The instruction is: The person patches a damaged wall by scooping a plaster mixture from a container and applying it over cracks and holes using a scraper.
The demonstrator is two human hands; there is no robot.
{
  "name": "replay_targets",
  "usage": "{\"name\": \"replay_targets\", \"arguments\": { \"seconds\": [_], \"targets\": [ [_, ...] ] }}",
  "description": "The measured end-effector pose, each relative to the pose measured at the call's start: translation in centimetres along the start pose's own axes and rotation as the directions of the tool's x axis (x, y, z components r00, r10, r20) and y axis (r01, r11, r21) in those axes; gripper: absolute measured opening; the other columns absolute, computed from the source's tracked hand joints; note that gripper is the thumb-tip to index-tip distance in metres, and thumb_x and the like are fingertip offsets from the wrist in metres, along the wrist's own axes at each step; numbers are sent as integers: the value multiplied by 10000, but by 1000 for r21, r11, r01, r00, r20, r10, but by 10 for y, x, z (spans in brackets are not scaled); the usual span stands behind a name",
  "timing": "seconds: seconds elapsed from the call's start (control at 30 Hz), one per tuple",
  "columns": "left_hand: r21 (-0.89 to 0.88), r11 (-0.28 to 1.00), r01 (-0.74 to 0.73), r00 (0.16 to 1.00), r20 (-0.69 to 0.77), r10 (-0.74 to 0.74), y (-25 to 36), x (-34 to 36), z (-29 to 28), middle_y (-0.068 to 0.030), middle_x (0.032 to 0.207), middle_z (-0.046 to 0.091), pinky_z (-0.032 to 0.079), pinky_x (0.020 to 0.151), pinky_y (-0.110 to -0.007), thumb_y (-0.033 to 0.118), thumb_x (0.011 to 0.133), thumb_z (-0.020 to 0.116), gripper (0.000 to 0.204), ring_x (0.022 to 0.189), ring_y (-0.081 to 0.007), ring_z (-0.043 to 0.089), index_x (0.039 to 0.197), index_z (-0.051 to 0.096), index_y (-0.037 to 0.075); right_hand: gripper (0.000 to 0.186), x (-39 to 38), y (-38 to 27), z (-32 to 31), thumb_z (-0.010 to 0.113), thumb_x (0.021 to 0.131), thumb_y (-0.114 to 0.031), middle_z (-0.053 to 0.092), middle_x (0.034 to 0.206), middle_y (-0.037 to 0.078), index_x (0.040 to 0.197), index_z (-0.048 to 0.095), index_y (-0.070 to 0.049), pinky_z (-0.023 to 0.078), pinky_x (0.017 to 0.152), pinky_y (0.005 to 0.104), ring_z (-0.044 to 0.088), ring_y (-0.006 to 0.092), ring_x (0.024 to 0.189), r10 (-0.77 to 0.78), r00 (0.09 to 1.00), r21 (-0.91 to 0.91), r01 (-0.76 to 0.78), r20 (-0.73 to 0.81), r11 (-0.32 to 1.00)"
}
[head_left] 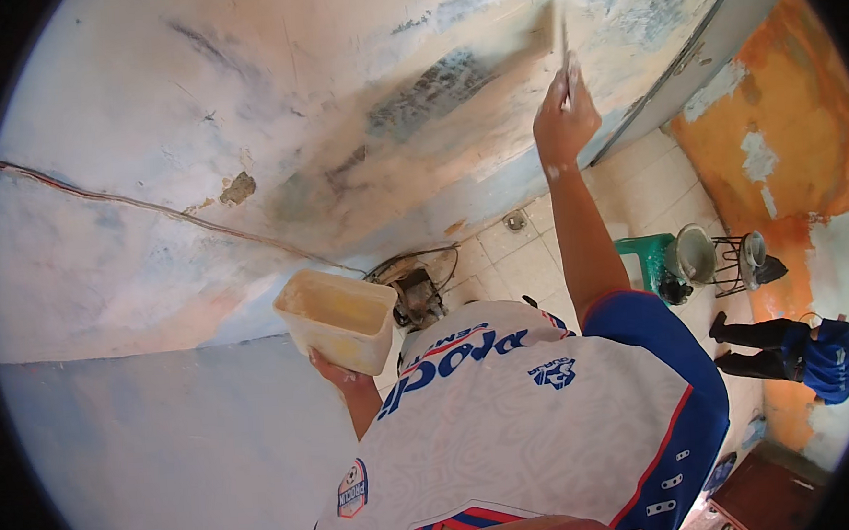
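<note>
My right hand (568, 118) is raised at the upper right, its fingers closed on a putty knife (558, 30). The knife's pale blade is seen nearly edge-on against the wall (338, 87), a patchy surface of cream, blue and dark grey smears. I cannot tell whether the whole blade edge touches it. Low on the left, my left hand (342, 367) grips a cream plastic tub (352, 341) from beneath and the side. Pale, yellowish residue coats the tub's inside. White smudges mark the fingers of both hands.
A thin cable (152, 204) runs along the wall beside a chipped hole (238, 189). Tiled floor (520, 260) lies below. On the right are a green container (645, 258), a bucket (695, 254) and a metal stand (729, 261). A person in blue (826, 364) stands by an orange wall (772, 122).
</note>
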State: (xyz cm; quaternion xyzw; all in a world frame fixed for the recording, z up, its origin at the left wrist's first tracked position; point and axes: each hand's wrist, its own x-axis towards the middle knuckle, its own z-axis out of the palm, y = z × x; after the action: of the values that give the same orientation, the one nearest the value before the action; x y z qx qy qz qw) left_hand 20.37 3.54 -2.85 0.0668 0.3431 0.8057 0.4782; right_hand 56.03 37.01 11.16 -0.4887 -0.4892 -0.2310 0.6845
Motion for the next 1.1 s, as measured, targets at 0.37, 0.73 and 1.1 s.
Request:
{"name": "replay_targets", "arguments": {
  "seconds": [0.37,0.73,1.1],
  "targets": [
    [-57,998,24,995,102,-18,-12,5,18,-150,1437,472,461,1044,-514,460,966,490,654,1284,-356,500,1484,354,83,208,-83,-68,-39,653,899,-113,721,825,138,1080,737,-55,538,582,345,696,268,663,23,886,231,-146,462,962],
    [-12,999,44,998,50,-43,-15,-6,25,-158,1464,448,430,1077,-523,477,947,526,698,1317,-365,467,1499,336,95,261,-55,-59,-1,660,866,-53,720,1078,181,1120,713,-29,573,759,350,726,297,935,-134,930,210,63,342,976],
    [92,996,20,1000,-24,-18,2,-21,11,-160,1451,459,450,1072,-510,481,952,523,702,1308,-357,482,1498,329,85,187,-42,-53,-25,622,906,2,742,951,179,1074,696,37,578,665,330,742,271,796,111,970,128,-141,218,982]
  ]
}}
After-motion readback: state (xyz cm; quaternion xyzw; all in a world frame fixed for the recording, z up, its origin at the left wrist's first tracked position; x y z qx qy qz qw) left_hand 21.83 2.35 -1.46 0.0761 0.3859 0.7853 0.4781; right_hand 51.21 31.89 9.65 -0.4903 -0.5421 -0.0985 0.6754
